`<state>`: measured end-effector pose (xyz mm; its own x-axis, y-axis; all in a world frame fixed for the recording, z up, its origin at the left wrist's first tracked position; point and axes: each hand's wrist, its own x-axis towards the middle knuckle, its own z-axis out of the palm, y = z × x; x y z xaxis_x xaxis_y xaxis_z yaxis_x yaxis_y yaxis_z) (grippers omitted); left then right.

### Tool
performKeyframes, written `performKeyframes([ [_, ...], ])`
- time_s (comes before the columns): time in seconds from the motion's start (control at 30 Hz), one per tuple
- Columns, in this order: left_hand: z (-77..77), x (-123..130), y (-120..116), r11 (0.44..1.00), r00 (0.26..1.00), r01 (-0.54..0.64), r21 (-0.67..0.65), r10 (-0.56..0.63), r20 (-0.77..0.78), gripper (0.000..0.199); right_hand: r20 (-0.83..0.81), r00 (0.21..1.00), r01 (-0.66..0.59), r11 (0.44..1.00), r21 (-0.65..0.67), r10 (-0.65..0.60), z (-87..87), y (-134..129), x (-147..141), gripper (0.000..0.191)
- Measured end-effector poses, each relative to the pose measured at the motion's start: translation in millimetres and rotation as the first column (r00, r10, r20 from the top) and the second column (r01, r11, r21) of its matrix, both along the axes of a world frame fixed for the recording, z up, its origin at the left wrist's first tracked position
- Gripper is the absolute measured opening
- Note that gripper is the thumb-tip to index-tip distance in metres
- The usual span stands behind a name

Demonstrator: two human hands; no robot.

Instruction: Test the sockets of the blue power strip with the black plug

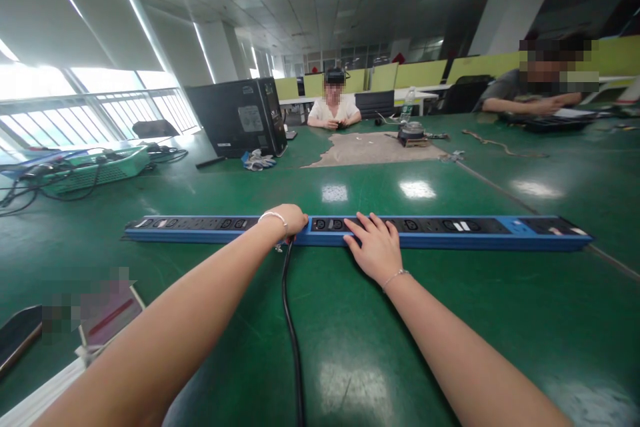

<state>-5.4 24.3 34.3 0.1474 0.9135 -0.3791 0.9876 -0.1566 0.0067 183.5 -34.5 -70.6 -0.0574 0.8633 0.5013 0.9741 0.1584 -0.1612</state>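
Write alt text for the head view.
A person's left grip covers one end of a black cable at a long blue and black power strip; the right grip lies spread on it. Beyond stands a black computer tower.

Black computer tower (235,119), green basket (100,174), bottle (407,108)

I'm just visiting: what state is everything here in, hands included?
Strip: lying flat, sockets up
Cord: gently curved; whether plugged in, hidden
Left hand: curled over the cord's upper end; exact grip hidden
Right hand: fingers spread, resting on the strip
Computer: on or off, can't tell
Basket: loaded
Gloves: crumpled
Bottle: upright
Blinds: partly lowered
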Motion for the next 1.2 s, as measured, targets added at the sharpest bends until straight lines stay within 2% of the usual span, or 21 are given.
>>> performKeyframes([
  [0.2,-0.8,6.5,-3.9,0.999,0.999,-0.033,0.026,0.034,-0.032,0.048,-0.004,1.000,0.007,1.000,-0.017,-0.007,0.7,-0.6,-0.4,0.037],
  [0.47,-3.1,5.4,-3.5,0.999,1.000,-0.013,0.048,0.015,-0.028,0.044,-0.006,1.000,0.009,0.999,-0.042,-0.009,3.9,-2.9,-1.8,0.037],
  [0.67,-14.0,-2.4,-5.0,0.985,1.000,-0.010,0.173,0.006,0.023,0.054,0.008,1.000,0.003,0.999,-0.042,-0.003,4.5,-3.5,-0.8,0.038],
  [0.8,-24.8,-18.2,-12.8,0.968,0.995,-0.012,0.251,-0.012,0.095,0.065,0.019,1.000,0.003,0.999,-0.039,-0.002,4.4,-3.5,-0.8,0.038],
  [0.87,-35.1,-29.6,-18.6,0.945,0.992,-0.059,0.322,0.019,0.123,0.068,0.025,1.000,0.004,0.999,-0.034,-0.003,4.0,-3.4,-1.1,0.038],
  [0.9,-41.6,-35.6,-21.1,0.916,0.990,-0.098,0.388,0.049,0.136,0.067,0.026,1.000,0.006,1.000,-0.031,-0.005,3.6,-3.2,-1.1,0.038],
  [0.93,-48.8,-41.6,-23.1,0.848,0.986,-0.111,0.518,0.029,0.164,0.060,0.027,1.000,0.007,1.000,-0.027,-0.007,3.1,-3.0,-0.8,0.037],
  [1.0,-63.6,-52.0,-24.9,0.745,0.978,-0.020,0.666,-0.125,0.168,0.044,0.023,1.000,0.012,1.000,-0.021,-0.012,2.4,-2.7,0.7,0.037],
  [1.03,-70.3,-56.0,-24.7,0.715,0.969,0.027,0.699,-0.190,0.156,0.042,0.017,1.000,0.014,1.000,-0.017,-0.014,2.7,-2.8,1.6,0.037],
  [1.1,-80.7,-60.5,-23.2,0.710,0.956,0.099,0.698,-0.262,0.131,0.050,-0.011,1.000,-0.002,1.000,-0.005,0.002,6.1,-3.4,1.7,0.036],
  [1.2,-87.3,-60.0,-21.2,0.714,0.950,0.133,0.687,-0.289,0.117,0.056,-0.073,0.993,-0.094,0.996,0.008,0.095,20.2,-4.9,-11.5,0.032],
])
